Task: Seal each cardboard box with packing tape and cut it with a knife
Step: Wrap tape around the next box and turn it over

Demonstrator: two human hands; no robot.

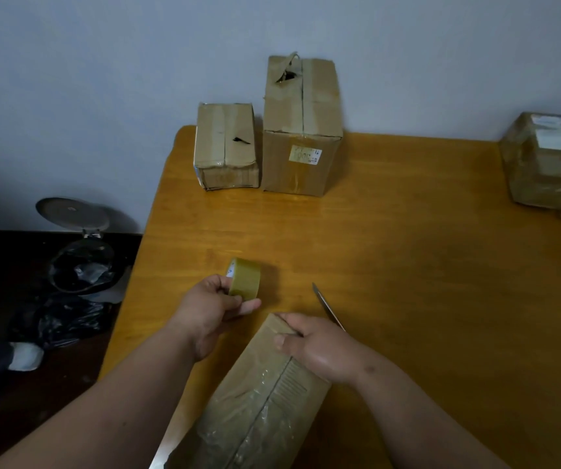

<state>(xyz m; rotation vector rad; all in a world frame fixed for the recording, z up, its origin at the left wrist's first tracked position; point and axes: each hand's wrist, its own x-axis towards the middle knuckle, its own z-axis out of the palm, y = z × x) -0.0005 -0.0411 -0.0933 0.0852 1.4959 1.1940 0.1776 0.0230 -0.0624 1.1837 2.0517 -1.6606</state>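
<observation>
Hands: L [209,311] gripping tape roll [244,278], R [319,346] w/ knife [328,308] on near box [258,401].

- Table [407,265]: fills centre & right; wall [103,79] behind it.
- Near edge, centre: box [255,411] on table, right hand [316,350] on its far end.
- Knife [328,308]: sticks out far side of right hand, over table.
- Left hand [209,316]: just left of box, holds tape roll [245,278] on table.
- Far edge: small box [226,147], tall box [302,126] touching on its right.
- Far right: more boxes [543,160], partly cut off.
- Floor, left of table: bin [79,252], lid up; bags [65,319] nearer.
</observation>
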